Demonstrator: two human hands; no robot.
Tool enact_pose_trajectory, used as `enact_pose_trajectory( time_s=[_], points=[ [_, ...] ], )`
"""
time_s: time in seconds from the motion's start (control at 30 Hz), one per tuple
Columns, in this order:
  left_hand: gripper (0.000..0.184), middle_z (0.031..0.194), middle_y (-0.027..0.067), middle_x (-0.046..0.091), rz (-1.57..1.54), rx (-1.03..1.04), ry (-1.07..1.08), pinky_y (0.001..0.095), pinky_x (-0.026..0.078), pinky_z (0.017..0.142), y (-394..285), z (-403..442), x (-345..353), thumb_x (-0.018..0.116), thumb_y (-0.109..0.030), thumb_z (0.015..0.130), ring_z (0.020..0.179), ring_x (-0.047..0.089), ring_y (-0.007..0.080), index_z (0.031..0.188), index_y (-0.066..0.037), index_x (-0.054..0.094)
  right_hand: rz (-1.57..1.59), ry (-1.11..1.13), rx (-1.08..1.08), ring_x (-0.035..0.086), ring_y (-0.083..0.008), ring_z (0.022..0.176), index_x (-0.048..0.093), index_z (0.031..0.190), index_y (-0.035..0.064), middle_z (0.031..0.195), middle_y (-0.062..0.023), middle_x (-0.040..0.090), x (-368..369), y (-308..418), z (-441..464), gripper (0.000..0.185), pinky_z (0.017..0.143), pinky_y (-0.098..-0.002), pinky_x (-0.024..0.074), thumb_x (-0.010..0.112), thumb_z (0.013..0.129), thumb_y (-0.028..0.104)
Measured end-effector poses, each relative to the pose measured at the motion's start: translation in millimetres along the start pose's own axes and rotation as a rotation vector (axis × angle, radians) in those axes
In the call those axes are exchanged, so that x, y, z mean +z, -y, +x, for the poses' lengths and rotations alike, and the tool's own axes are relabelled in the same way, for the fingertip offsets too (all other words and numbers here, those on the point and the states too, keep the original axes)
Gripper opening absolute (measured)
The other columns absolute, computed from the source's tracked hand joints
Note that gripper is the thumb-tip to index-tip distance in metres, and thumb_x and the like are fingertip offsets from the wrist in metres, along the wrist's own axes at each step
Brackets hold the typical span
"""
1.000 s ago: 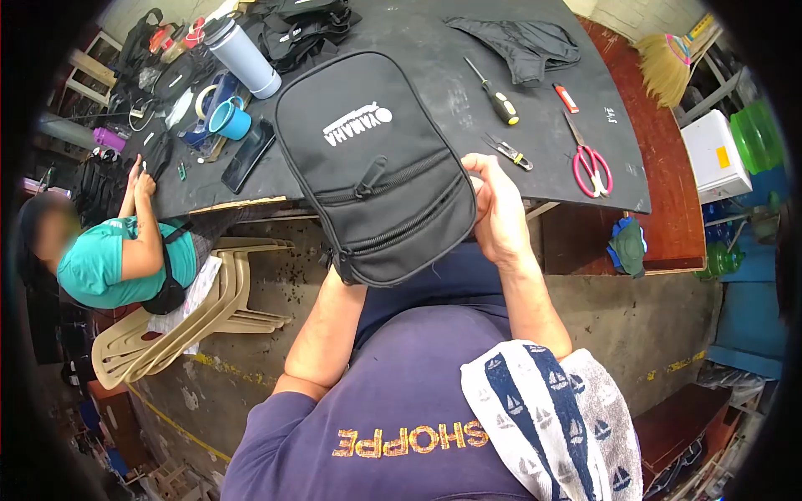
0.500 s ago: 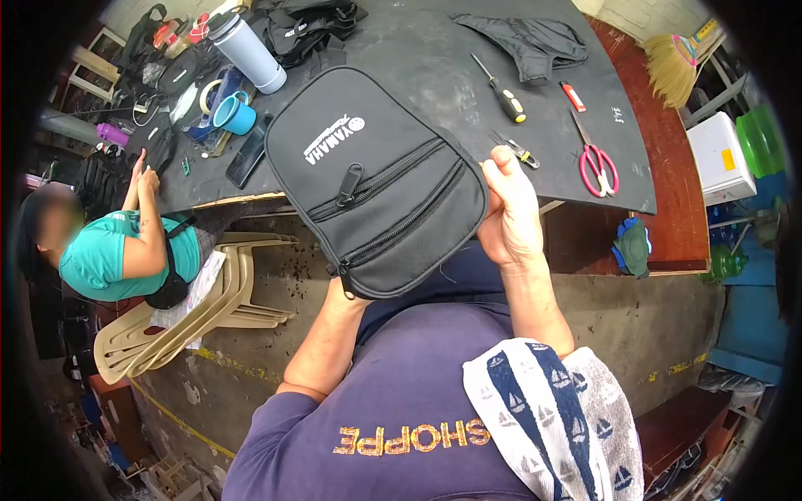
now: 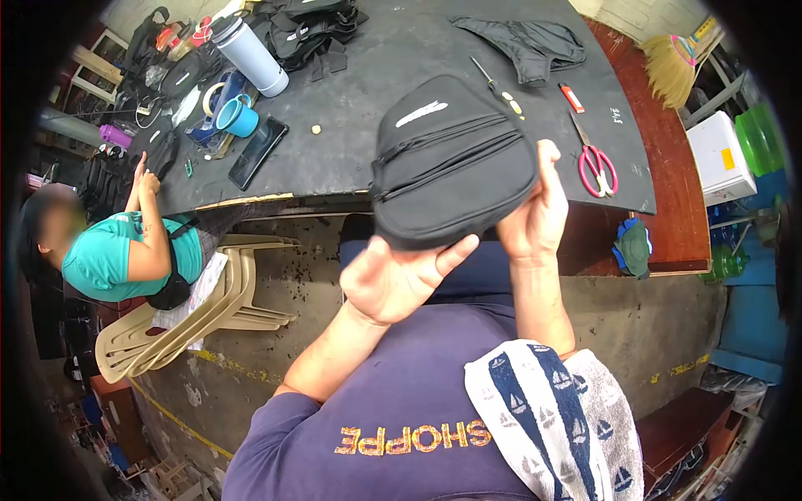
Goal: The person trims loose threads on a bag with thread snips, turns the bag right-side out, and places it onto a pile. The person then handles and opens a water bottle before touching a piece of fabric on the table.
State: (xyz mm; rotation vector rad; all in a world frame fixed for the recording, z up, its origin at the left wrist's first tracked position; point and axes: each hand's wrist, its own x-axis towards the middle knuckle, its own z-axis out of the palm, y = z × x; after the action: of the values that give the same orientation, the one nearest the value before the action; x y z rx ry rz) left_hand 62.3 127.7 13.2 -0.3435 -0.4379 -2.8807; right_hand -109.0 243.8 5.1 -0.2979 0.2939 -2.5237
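A black zippered bag [image 3: 459, 167] with white lettering is held over the table's front edge, tilted so that its lower end faces me. My left hand [image 3: 401, 280] is under the bag's bottom edge, palm up, with the thumb and fingers spread along it. My right hand [image 3: 535, 209] supports the right side, its fingers partly hidden behind the bag. Past the bag's upper right lies a screwdriver [image 3: 487, 75], its handle partly covered. Pink-handled scissors [image 3: 598, 169] and a red cutter [image 3: 572, 98] lie to the right on the black table [image 3: 359, 125].
A phone [image 3: 258, 154], a blue mug [image 3: 237, 117] and a tall bottle [image 3: 255, 58] stand or lie at the left. Black cloth [image 3: 535, 46] lies at the back. A person in a green shirt [image 3: 125, 255] sits at the left beside stacked chairs [image 3: 192, 326].
The bag has moved right and tipped, so its front looks foreshortened. My left hand has come into view beneath it. A small round yellowish item on the table is now uncovered.
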Motion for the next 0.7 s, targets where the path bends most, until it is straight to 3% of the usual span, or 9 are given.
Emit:
enact_pose_trajectory(
  time_s=[0.17,0.27,0.3,0.37,0.4,0.5,0.63,0.7],
  points=[
    [0.063,0.162,0.0151,0.054,-0.175,-0.057,-0.062,0.0480,0.033,0.128,-23.9,13.4,-15.9,0.048,-0.049,0.116,0.151,0.049,0.0326,0.160,-0.005,0.048,-0.097,-0.003,-0.073,0.071,-0.0177,0.112,0.057,0.120,0.0149,0.124,-0.0023,0.070,-1.3,9.0,2.8,0.006,0.099,-0.0378,0.0587,0.057,0.113,0.015],
    [0.057,0.153,0.0168,0.062,0.101,0.144,-0.328,0.0452,0.042,0.123,-45.0,23.0,3.1,0.045,-0.046,0.117,0.143,0.057,0.0295,0.151,-0.002,0.056,-0.349,0.021,-0.052,0.071,-0.0143,0.097,0.056,0.118,0.0116,0.111,-0.0047,0.069,-22.9,3.3,-5.2,0.007,0.086,-0.0312,0.0598,0.059,0.112,0.011],
    [0.057,0.153,0.0168,0.062,0.103,0.145,-0.329,0.0452,0.042,0.123,-52.8,25.8,4.7,0.045,-0.046,0.117,0.143,0.057,0.0295,0.151,-0.002,0.056,-0.347,0.021,-0.051,0.071,-0.0143,0.097,0.056,0.118,0.0116,0.111,-0.0047,0.069,-22.3,3.5,-8.6,0.007,0.086,-0.0312,0.0598,0.059,0.112,0.011],
    [0.047,0.128,0.0110,0.075,0.638,0.355,-0.416,0.0344,0.055,0.104,-70.2,31.1,7.1,0.049,-0.042,0.117,0.115,0.071,0.0193,0.130,-0.001,0.069,-0.655,0.066,-0.099,0.066,-0.0071,0.086,0.057,0.114,0.0089,0.103,-0.0021,0.068,-18.3,3.9,-14.8,0.012,0.076,-0.0232,0.0540,0.065,0.107,0.005],
    [0.047,0.128,0.0110,0.075,0.639,0.356,-0.417,0.0344,0.055,0.104,-77.8,30.9,10.0,0.049,-0.042,0.117,0.115,0.071,0.0193,0.130,-0.001,0.069,-0.809,0.086,-0.123,0.064,-0.0035,0.081,0.057,0.113,0.0076,0.098,-0.0008,0.068,-16.4,4.6,-16.4,0.015,0.071,-0.0191,0.0512,0.069,0.104,0.002],
    [0.042,0.094,-0.0002,0.073,1.176,0.294,-0.281,0.0245,0.052,0.077,-96.0,29.1,16.8,0.055,-0.038,0.116,0.084,0.064,0.0074,0.102,-0.002,0.073,-0.893,0.095,-0.212,0.064,-0.0050,0.081,0.059,0.110,0.0055,0.095,-0.0010,0.068,-5.3,12.9,-16.8,0.017,0.072,-0.0211,0.0513,0.073,0.102,0.001],
    [0.044,0.081,-0.0061,0.061,1.504,0.079,-0.085,0.0253,0.043,0.066,-108.5,25.5,15.7,0.058,-0.035,0.115,0.076,0.050,0.0033,0.087,-0.003,0.069,-1.087,0.228,-0.356,0.064,-0.0100,0.080,0.063,0.104,0.0040,0.092,-0.0019,0.068,9.2,13.9,-13.0,0.017,0.073,-0.0262,0.0521,0.078,0.097,0.002],
    [0.045,0.081,-0.0066,0.060,1.485,-0.032,-0.066,0.0253,0.042,0.065,-106.0,27.1,18.6,0.059,-0.036,0.115,0.076,0.049,0.0030,0.086,-0.003,0.068,-1.161,0.291,-0.404,0.064,-0.0121,0.080,0.065,0.102,0.0037,0.092,-0.0023,0.068,18.4,11.3,-8.4,0.016,0.073,-0.0282,0.0525,0.080,0.095,0.003]
  ],
)
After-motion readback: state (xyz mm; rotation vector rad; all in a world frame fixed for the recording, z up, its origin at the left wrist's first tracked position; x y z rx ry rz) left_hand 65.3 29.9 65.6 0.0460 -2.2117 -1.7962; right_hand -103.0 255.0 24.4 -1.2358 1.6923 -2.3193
